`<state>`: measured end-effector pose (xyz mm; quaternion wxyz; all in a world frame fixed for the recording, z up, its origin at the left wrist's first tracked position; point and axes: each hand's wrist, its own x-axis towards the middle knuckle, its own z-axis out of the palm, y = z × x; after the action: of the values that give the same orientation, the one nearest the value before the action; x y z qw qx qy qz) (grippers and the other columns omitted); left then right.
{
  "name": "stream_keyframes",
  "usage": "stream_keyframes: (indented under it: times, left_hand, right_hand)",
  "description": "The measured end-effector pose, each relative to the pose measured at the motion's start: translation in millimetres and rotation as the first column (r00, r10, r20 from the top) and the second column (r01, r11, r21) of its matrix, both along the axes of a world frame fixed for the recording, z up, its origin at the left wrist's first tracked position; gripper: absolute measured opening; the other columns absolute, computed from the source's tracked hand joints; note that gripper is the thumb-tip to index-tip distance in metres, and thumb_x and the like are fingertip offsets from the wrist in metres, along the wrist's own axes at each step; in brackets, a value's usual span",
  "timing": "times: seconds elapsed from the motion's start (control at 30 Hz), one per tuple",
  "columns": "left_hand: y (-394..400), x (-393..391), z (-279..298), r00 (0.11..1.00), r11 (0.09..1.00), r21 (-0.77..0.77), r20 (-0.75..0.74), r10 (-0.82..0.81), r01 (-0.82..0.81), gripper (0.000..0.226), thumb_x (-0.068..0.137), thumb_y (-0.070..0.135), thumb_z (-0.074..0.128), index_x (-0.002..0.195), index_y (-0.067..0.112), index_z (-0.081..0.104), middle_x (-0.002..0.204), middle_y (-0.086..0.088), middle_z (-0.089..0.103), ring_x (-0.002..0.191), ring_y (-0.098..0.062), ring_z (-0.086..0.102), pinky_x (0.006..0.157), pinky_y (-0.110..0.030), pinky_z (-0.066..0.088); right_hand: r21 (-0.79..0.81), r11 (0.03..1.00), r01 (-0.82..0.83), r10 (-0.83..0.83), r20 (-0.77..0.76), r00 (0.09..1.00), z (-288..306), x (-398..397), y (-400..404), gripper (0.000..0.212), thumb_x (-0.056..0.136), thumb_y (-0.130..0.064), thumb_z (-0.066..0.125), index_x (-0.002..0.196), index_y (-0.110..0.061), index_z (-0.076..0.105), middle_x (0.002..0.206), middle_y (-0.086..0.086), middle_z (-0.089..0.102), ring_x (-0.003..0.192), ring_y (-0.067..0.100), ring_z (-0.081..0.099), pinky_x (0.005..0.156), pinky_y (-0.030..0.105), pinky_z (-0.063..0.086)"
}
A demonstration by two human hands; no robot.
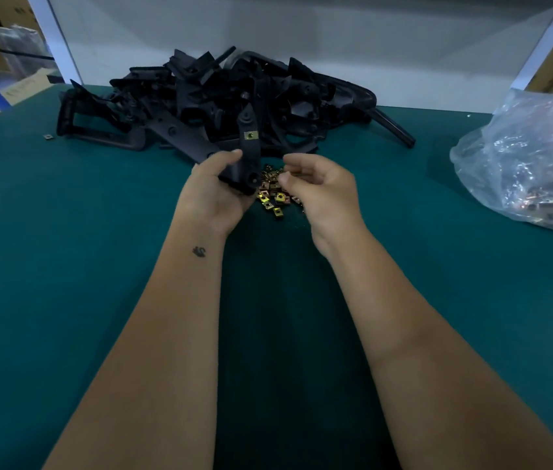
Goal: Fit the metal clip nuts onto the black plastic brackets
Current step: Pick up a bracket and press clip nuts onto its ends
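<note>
Left hand grips one black bracket by its lower end, fingers curled round it, thumb on top. The bracket stands nearly upright, long axis running away from the person, tapered tip pointing up and toward the far wall. A brass-coloured clip nut already sits on it about midway up, face toward the camera. Probably held this way to keep the lower mounting hole open to the other hand.

Right hand hovers just beside the bracket's lower end, directly over the loose pile of clip nuts on the green counter. Fingers loosely curled; cannot tell whether they pinch a nut.

Heap of brackets lies behind, within easy reach. One stray nut lies far left. Clear plastic bag sits at right, apparently spare stock.
</note>
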<state>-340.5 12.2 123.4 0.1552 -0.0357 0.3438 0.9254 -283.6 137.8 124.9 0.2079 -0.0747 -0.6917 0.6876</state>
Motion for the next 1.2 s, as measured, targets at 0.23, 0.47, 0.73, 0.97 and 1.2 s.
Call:
stream_keyframes:
  times: [0.23, 0.47, 0.73, 0.97, 1.2]
  left_hand:
    - [11.6, 8.0, -1.6, 0.987, 0.992, 0.015, -0.105, -0.123, 0.125, 0.024, 0.094, 0.001, 0.049, 0.117, 0.009, 0.051, 0.109, -0.012, 0.064, 0.098, -0.026, 0.062, 0.079, -0.035, 0.055]
    - [11.9, 9.9, -1.6, 0.986, 0.993, 0.01, -0.123, -0.112, 0.114, 0.048, 0.094, -0.005, 0.047, 0.14, 0.006, 0.043, 0.139, -0.023, 0.054, 0.115, -0.033, 0.058, 0.105, -0.046, 0.045]
    - [12.0, 11.5, -1.0, 0.968, 0.988, 0.0, -0.198, -0.152, 0.155, 0.045, 0.092, -0.009, 0.047, 0.131, 0.012, 0.041, 0.12, -0.017, 0.06, 0.1, -0.029, 0.065, 0.074, -0.038, 0.058]
    - [12.9, 10.1, -1.3, 0.971, 0.989, 0.023, -0.193, -0.138, 0.145, 0.047, 0.092, -0.011, 0.047, 0.131, 0.014, 0.041, 0.127, -0.02, 0.057, 0.107, -0.032, 0.061, 0.08, -0.04, 0.058]
    - [15.0, 14.1, -0.3, 0.964, 0.988, -0.085, -0.221, -0.145, 0.129, 0.058, 0.092, -0.011, 0.05, 0.143, 0.01, 0.036, 0.123, -0.018, 0.061, 0.098, -0.028, 0.067, 0.069, -0.038, 0.059]
  right_hand:
    - [-0.198, 0.98, -0.018, 0.014, -0.02, 1.0, 0.9, 0.3, 7.6, 0.018, 0.086, 0.001, 0.068, 0.085, -0.016, 0.072, 0.067, -0.004, 0.066, 0.063, 0.008, 0.062, 0.063, 0.02, 0.051]
    - [-0.247, 0.966, -0.075, 0.068, -0.035, 0.997, 2.6, 0.6, 6.0, 0.017, 0.091, 0.002, 0.059, 0.087, -0.012, 0.07, 0.078, 0.005, 0.066, 0.072, 0.015, 0.061, 0.073, 0.029, 0.052]
    - [-0.315, 0.935, -0.163, 0.162, -0.029, 0.986, 3.1, 1.1, 5.9, 0.015, 0.089, 0.006, 0.06, 0.084, -0.007, 0.067, 0.076, 0.008, 0.066, 0.066, 0.016, 0.058, 0.065, 0.026, 0.049]
    - [-0.419, 0.897, -0.14, 0.129, -0.056, 0.99, 1.6, -0.5, 9.4, 0.019, 0.089, 0.005, 0.059, 0.08, -0.009, 0.068, 0.069, 0.002, 0.067, 0.062, 0.012, 0.059, 0.062, 0.023, 0.051]
    - [-0.364, 0.92, -0.146, 0.142, -0.038, 0.989, -0.5, -0.5, 10.5, 0.018, 0.088, 0.004, 0.062, 0.083, -0.013, 0.067, 0.074, 0.002, 0.066, 0.064, 0.012, 0.059, 0.059, 0.022, 0.049]
